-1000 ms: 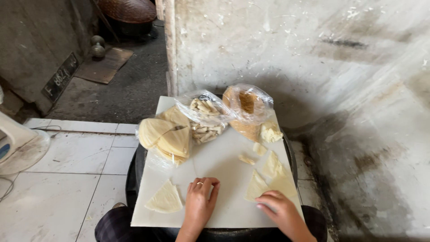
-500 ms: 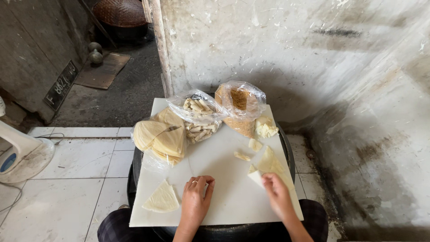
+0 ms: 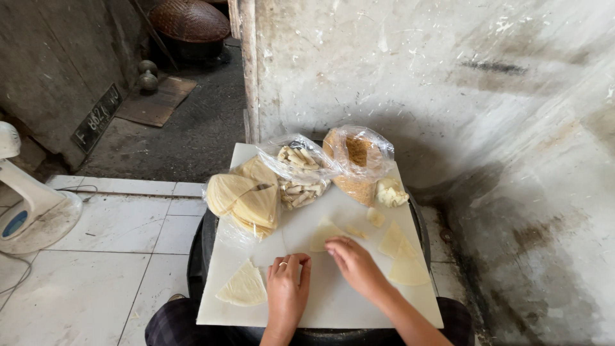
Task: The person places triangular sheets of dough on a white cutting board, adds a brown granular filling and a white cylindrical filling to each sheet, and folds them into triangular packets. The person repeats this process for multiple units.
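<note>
While the left hand [image 3: 286, 285] lies flat and empty on the white board [image 3: 333, 307], steadying it, the right hand [image 3: 355, 263] reaches, fingers loosely open, to a triangular wrapper [image 3: 325, 234].

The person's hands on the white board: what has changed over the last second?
The right hand has moved left across the white board, from the wrapper pieces on its right side to a triangular wrapper near the middle, which its fingertips now touch. The left hand stayed flat on the board. The bags and the wrapper at lower left lie as before.
</note>
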